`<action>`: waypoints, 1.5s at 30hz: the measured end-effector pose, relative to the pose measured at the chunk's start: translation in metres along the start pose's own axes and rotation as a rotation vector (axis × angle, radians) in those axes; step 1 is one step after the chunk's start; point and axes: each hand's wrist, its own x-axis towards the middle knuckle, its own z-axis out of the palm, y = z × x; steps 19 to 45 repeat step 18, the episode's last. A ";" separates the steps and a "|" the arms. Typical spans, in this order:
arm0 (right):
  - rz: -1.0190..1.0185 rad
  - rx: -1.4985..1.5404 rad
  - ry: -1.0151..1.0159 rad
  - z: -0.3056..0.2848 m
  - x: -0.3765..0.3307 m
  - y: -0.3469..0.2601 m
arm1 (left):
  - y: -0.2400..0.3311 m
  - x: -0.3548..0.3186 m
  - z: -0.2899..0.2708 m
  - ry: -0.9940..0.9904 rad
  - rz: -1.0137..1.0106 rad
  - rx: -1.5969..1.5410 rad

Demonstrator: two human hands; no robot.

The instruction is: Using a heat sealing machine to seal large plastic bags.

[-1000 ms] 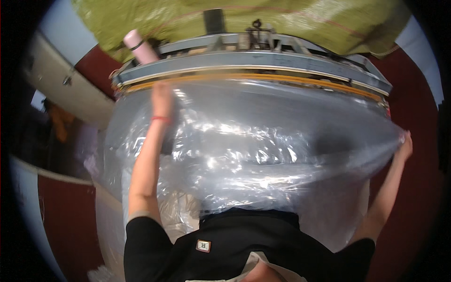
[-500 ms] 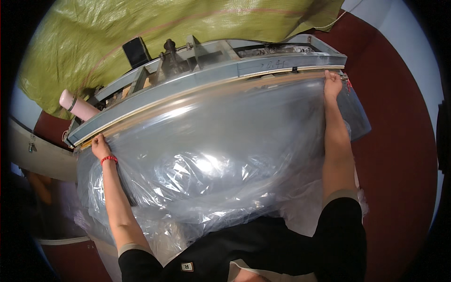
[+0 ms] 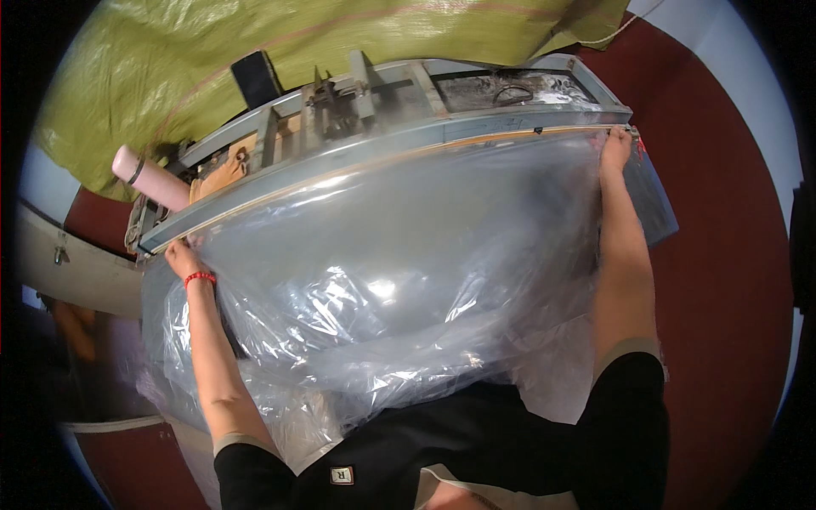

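A wide sheet of clear plastic film (image 3: pixel 408 229) stretches between my hands and falls in shiny folds toward my body. At the left end of a long grey metal bar (image 3: pixel 357 151), my left hand (image 3: pixel 181 260), with a red bead bracelet at the wrist, pinches the film's far edge. At the bar's right end, my right hand (image 3: pixel 615 150) pinches the other corner of that edge. Both hands are closed, fingertips close against the bar. A thin yellowish strip (image 3: pixel 408 153) runs along the bar's near side, right by the film edge.
Behind the bar, a metal frame holds a pink bottle (image 3: pixel 151 177), a dark phone-like slab (image 3: pixel 256 79) and a tan glove-like item (image 3: pixel 223 174). A yellow-green woven sheet (image 3: pixel 340 34) hangs beyond. Dark red floor (image 3: pixel 722 297) lies to the right, a pale cabinet panel (image 3: pixel 85 268) to the left.
The far edge of the film has come up against the bar's strip. My right hand has shifted slightly right. The frame's upper parts have tilted nearer, showing more of its inside.
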 end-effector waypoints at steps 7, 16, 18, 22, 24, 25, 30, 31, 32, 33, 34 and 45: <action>-0.866 -0.333 -0.029 0.065 -0.132 -0.085 | 0.070 -0.036 -0.025 -0.381 0.052 0.194; -0.167 -0.489 -1.644 0.126 -0.315 -0.093 | 0.113 -0.052 -0.094 -0.297 0.178 0.241; -0.091 -0.342 -1.688 0.115 -0.293 -0.060 | 0.095 -0.030 -0.133 -0.328 0.198 0.590; -0.091 -0.342 -1.688 0.115 -0.293 -0.060 | 0.095 -0.030 -0.133 -0.328 0.198 0.590; -0.091 -0.342 -1.688 0.115 -0.293 -0.060 | 0.095 -0.030 -0.133 -0.328 0.198 0.590; -0.091 -0.342 -1.688 0.115 -0.293 -0.060 | 0.095 -0.030 -0.133 -0.328 0.198 0.590; -0.091 -0.342 -1.688 0.115 -0.293 -0.060 | 0.095 -0.030 -0.133 -0.328 0.198 0.590; -0.091 -0.342 -1.688 0.115 -0.293 -0.060 | 0.095 -0.030 -0.133 -0.328 0.198 0.590; -0.091 -0.342 -1.688 0.115 -0.293 -0.060 | 0.095 -0.030 -0.133 -0.328 0.198 0.590; -0.091 -0.342 -1.688 0.115 -0.293 -0.060 | 0.095 -0.030 -0.133 -0.328 0.198 0.590; -0.091 -0.342 -1.688 0.115 -0.293 -0.060 | 0.095 -0.030 -0.133 -0.328 0.198 0.590; -0.091 -0.342 -1.688 0.115 -0.293 -0.060 | 0.095 -0.030 -0.133 -0.328 0.198 0.590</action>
